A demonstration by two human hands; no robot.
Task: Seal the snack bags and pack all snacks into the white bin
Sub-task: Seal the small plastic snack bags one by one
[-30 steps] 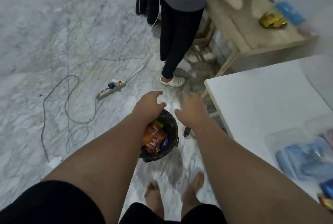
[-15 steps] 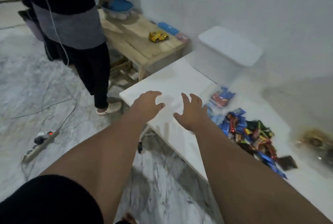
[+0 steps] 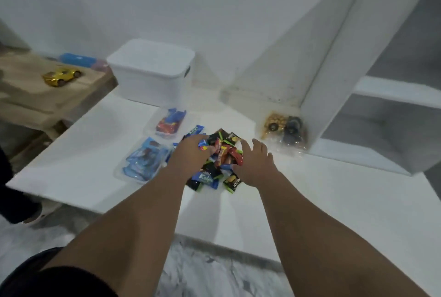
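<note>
Both hands on snack pile, frame centre.
Left hand (image 3: 191, 153) and right hand (image 3: 254, 163) flank snacks (image 3: 223, 153), fingers spread; lidded bin (image 3: 152, 74) upper left.

The white bin (image 3: 152, 77) looks like matt plastic, lid on. The snack wrappers (image 3: 222, 153) are glossy foil or film. The clear bags (image 3: 143, 160) are thin, shiny plastic. The table (image 3: 310, 201) has a smooth white finish; the side bench (image 3: 28, 96) is bare wood, and the toy car (image 3: 61, 76) gleams metallic gold.
</note>
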